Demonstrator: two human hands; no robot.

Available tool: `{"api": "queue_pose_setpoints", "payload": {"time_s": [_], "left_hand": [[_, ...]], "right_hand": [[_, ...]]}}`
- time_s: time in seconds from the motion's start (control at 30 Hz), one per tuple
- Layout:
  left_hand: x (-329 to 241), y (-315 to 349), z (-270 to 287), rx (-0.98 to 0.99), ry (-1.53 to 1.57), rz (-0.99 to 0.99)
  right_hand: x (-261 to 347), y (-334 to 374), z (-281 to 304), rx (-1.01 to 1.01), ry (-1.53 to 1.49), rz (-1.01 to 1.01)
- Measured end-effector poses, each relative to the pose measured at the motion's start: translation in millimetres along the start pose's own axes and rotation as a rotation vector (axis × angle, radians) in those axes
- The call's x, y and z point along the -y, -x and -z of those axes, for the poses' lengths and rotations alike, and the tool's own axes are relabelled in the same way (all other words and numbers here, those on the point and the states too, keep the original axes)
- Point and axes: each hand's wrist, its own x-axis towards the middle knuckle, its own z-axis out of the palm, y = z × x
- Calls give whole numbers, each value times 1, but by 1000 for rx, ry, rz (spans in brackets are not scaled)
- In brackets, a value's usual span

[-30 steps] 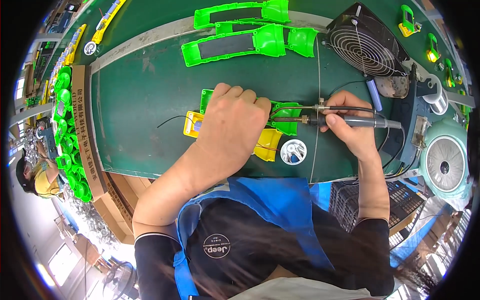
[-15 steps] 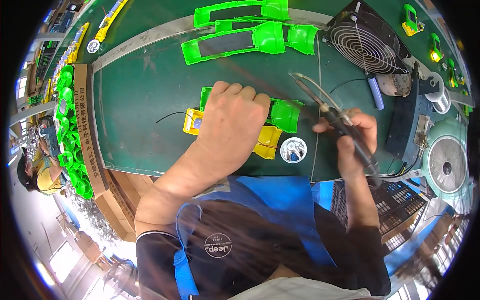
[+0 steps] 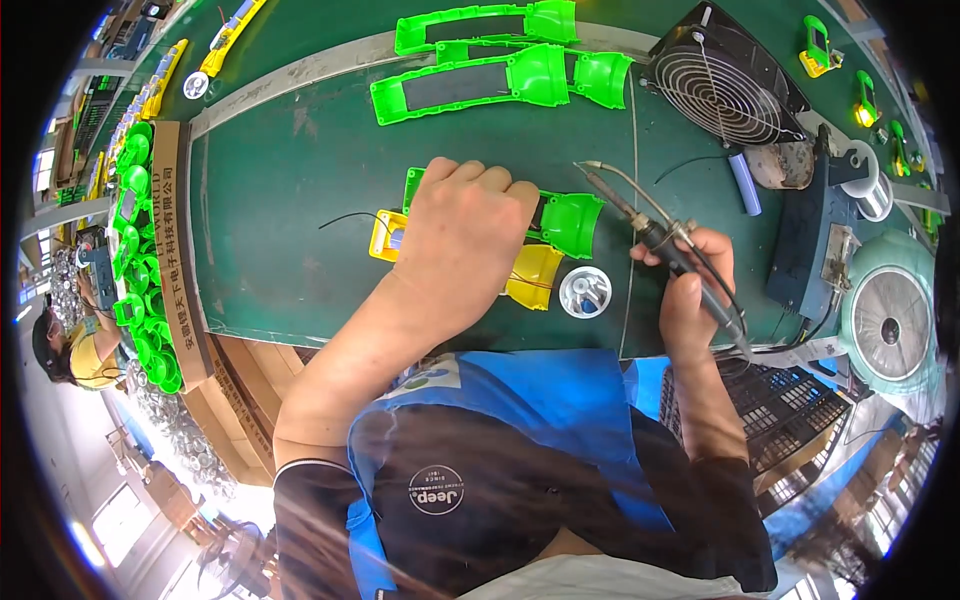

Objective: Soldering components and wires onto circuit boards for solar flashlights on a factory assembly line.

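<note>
My left hand [image 3: 465, 235] is closed over a green plastic shell [image 3: 572, 226] and a yellow plastic shell [image 3: 533, 278], lying side by side on the bench. Its curled fingers hide the middle of both. A bluish cylindrical cell [image 3: 397, 239] shows in the yellow shell's left end, where a thin black wire [image 3: 345, 217] sticks out. Right of the shells lies a round silver reflector cup [image 3: 585, 292]. My right hand [image 3: 698, 290] is wrapped round a soldering iron [image 3: 655, 238] with a thin curved tube along it. Its tip points up and left, above the bench and apart from the shells.
More green shells [image 3: 470, 85] lie at the back. At the right are a black fan [image 3: 715, 85], a loose lilac cell [image 3: 745, 184], a blue box with a solder reel [image 3: 868, 190] and a round pale-green fan [image 3: 890, 330]. A cardboard box [image 3: 183, 270] borders the left.
The soldering iron and my right hand have shifted slightly left and toward me. The blur on the iron is gone. My left hand keeps its place on the shells.
</note>
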Motion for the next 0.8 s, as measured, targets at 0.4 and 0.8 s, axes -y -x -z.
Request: {"api": "queue_pose_setpoints", "payload": {"time_s": [0.4, 0.8], "left_hand": [[27, 81, 56, -232, -54, 220], [37, 49, 33, 0, 391, -213]], "right_hand": [[0, -4, 2, -24, -38, -33], [30, -20, -9, 149, -113, -300]]}}
